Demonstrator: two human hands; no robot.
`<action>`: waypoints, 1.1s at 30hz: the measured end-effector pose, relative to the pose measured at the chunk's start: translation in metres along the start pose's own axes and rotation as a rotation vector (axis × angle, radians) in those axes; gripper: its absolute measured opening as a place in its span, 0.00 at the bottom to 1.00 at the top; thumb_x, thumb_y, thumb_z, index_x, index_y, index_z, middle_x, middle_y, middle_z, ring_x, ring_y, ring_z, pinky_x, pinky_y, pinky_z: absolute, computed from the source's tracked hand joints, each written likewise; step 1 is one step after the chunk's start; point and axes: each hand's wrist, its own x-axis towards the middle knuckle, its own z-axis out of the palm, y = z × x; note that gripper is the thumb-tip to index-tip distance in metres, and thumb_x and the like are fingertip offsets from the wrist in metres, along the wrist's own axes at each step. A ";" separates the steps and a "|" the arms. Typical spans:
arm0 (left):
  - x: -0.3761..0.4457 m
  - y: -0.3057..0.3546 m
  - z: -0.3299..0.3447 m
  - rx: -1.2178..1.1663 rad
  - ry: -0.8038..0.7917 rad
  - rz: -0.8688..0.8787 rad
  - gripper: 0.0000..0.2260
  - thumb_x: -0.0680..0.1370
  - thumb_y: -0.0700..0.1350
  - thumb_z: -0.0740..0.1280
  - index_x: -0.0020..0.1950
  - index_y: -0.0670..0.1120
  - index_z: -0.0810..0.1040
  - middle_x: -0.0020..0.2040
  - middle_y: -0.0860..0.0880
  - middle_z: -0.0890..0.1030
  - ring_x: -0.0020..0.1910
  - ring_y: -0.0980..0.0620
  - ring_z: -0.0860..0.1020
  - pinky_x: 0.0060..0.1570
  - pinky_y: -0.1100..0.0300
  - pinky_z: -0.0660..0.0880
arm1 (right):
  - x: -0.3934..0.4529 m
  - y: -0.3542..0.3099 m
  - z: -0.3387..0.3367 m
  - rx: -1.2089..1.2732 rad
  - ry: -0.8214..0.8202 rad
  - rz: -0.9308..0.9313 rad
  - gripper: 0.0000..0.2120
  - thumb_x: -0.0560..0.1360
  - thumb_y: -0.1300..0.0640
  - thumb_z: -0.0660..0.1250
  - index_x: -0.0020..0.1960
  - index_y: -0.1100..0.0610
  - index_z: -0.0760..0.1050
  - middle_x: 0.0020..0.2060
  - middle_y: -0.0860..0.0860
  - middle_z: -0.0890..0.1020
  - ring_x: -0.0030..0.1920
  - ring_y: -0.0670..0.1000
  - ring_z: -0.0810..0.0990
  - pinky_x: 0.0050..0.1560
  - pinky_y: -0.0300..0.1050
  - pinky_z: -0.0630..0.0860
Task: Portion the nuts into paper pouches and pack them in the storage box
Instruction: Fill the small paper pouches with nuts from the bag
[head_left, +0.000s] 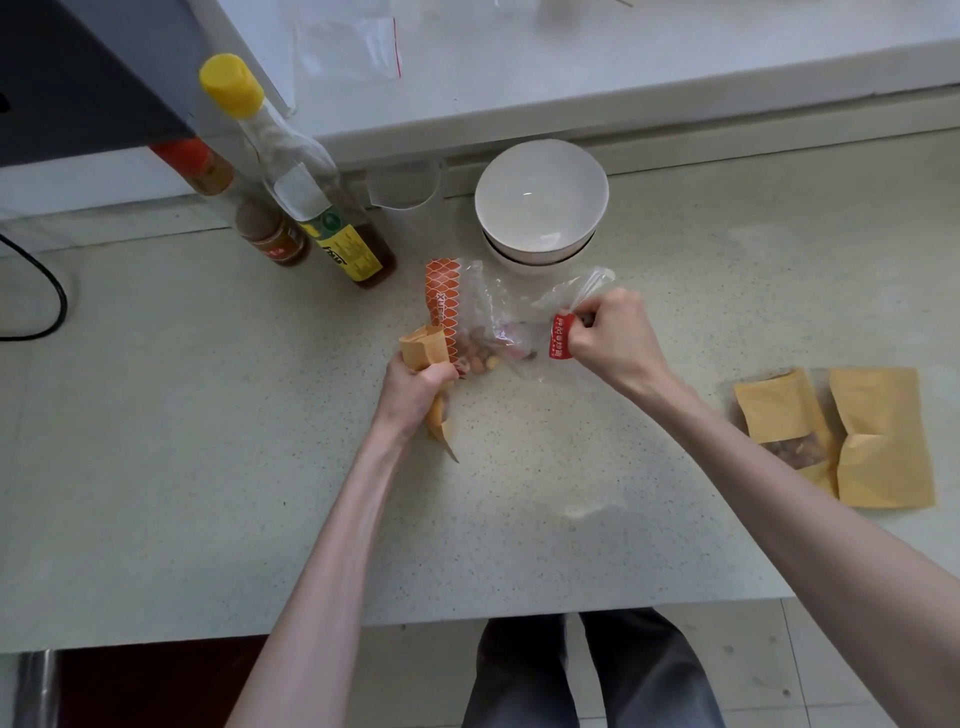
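Mid-counter, the left hand (410, 387) grips one paper pouch (427, 353) against the clear nut bag (493, 327) whose far corner the right hand (613, 338) pinches, with bare counter (182, 467) nearer, two bowls (540, 200) and two bottles (332, 228) beyond, two pouches (878, 441) at right.

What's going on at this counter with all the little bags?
A person is portioning nuts. The left hand grips a paper pouch held against the clear nut bag, while the right hand pinches the bag's other end. Two more paper pouches lie to the right on the counter. No storage box is in view.
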 end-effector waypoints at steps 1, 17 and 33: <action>0.000 -0.001 0.000 0.004 -0.002 0.002 0.04 0.66 0.44 0.67 0.37 0.47 0.73 0.30 0.49 0.74 0.26 0.54 0.72 0.26 0.60 0.71 | 0.001 -0.002 0.000 -0.051 -0.014 -0.034 0.19 0.67 0.70 0.61 0.21 0.58 0.61 0.19 0.51 0.63 0.21 0.45 0.55 0.22 0.41 0.54; -0.005 -0.005 0.008 -0.017 -0.023 0.036 0.03 0.67 0.44 0.66 0.39 0.47 0.74 0.32 0.51 0.74 0.32 0.50 0.72 0.33 0.57 0.70 | -0.001 -0.012 0.031 0.082 -0.172 0.147 0.12 0.61 0.72 0.58 0.23 0.62 0.74 0.25 0.63 0.79 0.26 0.60 0.79 0.21 0.47 0.71; 0.001 -0.009 0.002 -0.155 -0.011 -0.059 0.06 0.65 0.42 0.69 0.40 0.44 0.74 0.33 0.47 0.74 0.24 0.55 0.71 0.21 0.64 0.68 | -0.006 0.030 0.022 0.438 -0.038 0.498 0.10 0.69 0.70 0.63 0.42 0.64 0.83 0.37 0.63 0.83 0.36 0.54 0.79 0.37 0.51 0.75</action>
